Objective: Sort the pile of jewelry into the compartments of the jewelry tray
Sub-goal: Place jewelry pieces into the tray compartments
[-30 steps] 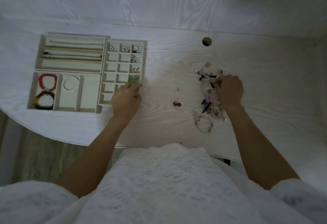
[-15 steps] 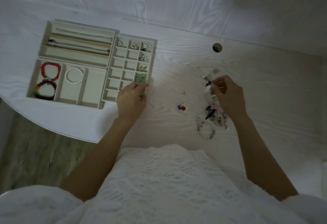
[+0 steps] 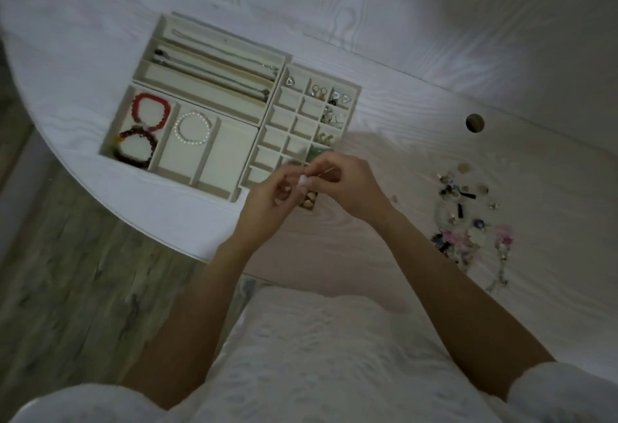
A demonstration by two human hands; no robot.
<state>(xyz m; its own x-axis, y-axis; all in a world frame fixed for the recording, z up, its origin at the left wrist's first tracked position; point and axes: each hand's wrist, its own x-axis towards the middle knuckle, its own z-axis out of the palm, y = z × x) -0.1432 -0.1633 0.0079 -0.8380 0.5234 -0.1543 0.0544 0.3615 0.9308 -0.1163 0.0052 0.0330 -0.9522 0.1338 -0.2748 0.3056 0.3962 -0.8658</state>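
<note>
Jewelry tray holds 3 bracelets, necklaces, earrings.

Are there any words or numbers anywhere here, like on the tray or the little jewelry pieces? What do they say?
None can be read.
The jewelry tray shows plain walls, with no label or number.
The pieces in the pile of jewelry are too small and blurred to show any mark.
The table shows only wood grain and a round hole.
</note>
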